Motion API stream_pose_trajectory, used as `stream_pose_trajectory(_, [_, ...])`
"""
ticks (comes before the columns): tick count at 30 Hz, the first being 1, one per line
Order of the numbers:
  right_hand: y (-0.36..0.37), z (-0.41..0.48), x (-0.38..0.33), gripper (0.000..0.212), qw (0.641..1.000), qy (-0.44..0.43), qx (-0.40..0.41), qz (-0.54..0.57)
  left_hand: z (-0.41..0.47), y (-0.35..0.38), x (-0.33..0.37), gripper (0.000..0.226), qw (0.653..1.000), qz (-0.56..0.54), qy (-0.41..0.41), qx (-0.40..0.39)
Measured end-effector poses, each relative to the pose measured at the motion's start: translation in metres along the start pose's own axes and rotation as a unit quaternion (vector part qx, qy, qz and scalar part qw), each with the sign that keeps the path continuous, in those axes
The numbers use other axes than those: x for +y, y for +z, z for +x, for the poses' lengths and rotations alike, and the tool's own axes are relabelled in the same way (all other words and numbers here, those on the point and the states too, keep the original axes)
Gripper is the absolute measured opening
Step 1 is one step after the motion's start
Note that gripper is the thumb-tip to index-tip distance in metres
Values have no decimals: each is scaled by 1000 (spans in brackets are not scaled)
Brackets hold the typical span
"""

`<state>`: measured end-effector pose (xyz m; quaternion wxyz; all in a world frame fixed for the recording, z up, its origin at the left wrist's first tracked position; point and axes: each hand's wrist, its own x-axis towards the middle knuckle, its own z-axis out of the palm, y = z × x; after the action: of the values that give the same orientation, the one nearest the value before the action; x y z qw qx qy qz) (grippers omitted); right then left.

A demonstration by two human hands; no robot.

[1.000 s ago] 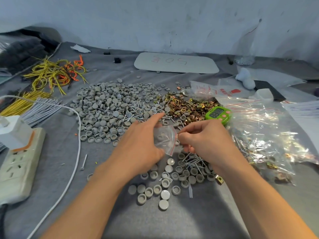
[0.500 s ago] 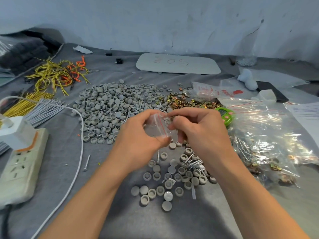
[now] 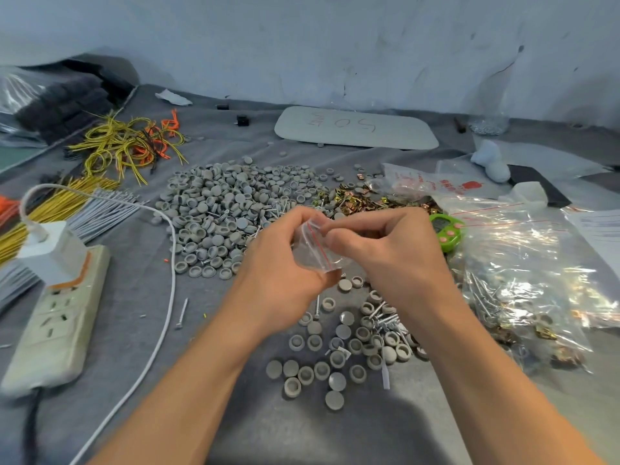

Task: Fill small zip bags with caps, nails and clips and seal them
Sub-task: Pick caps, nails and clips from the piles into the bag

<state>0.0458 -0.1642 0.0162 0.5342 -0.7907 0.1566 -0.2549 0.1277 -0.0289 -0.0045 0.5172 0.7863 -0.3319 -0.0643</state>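
zip bag (image 3: 313,248) between left hand (image 3: 285,263) and right hand (image 3: 389,253) above caps (image 3: 335,360)

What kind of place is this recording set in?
Probably a small hand-packing workbench: loose piles of grey caps and brass clips on a cloth-covered table, filled zip bags alongside.

We count one left hand (image 3: 285,280) and one right hand (image 3: 402,263), one zip bag (image 3: 312,253), one power strip (image 3: 57,317), one green counter (image 3: 448,229), one white board (image 3: 355,129), one big cap heap (image 3: 228,209) and one small cap scatter (image 3: 339,357).
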Motion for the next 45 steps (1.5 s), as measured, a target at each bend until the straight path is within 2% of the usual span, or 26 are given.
stream_pose_trajectory(4, [-22,2,12,17,994,26,100,31,0,-6,-1,41,998,-45,-30,38])
stream_pose_trajectory(7, [-42,0,30,15,983,83,125,-109,1,-14,2,37,987,-127,-58,77])
stream_pose_trajectory(11, [-58,0,45,26,947,137,46,-287,5,-20,10,33,945,-280,-53,160])
stream_pose_trajectory(14, [-60,-1,51,23,924,147,-1,-352,9,-21,13,29,910,-343,-29,230])
stream_pose_trajectory(20, [-60,-1,55,21,898,150,-33,-412,9,-8,17,50,914,-257,32,311])
stream_pose_trajectory(24, [-63,5,60,20,900,137,-19,-413,16,-6,9,48,917,-220,-23,331])
stream_pose_trajectory(27, [-58,6,63,13,892,135,-30,-431,13,-3,6,50,936,-137,-1,324])
stream_pose_trajectory(30, [-55,8,60,13,885,133,-37,-445,8,-9,5,54,937,-39,43,344])
stream_pose_trajectory(33, [-54,8,60,12,885,118,-22,-450,6,-5,3,67,951,78,35,296])
stream_pose_trajectory(35, [-50,8,62,12,896,109,-5,-430,6,3,2,71,969,145,-11,202])
stream_pose_trajectory(38, [-45,9,60,11,895,124,-13,-428,4,16,-3,67,979,180,-61,69])
stream_pose_trajectory(41, [-42,11,56,15,888,143,-33,-435,3,22,-6,62,979,187,-65,41])
stream_pose_trajectory(45, [-38,12,52,18,882,142,-28,-448,7,19,-11,58,975,202,-78,46])
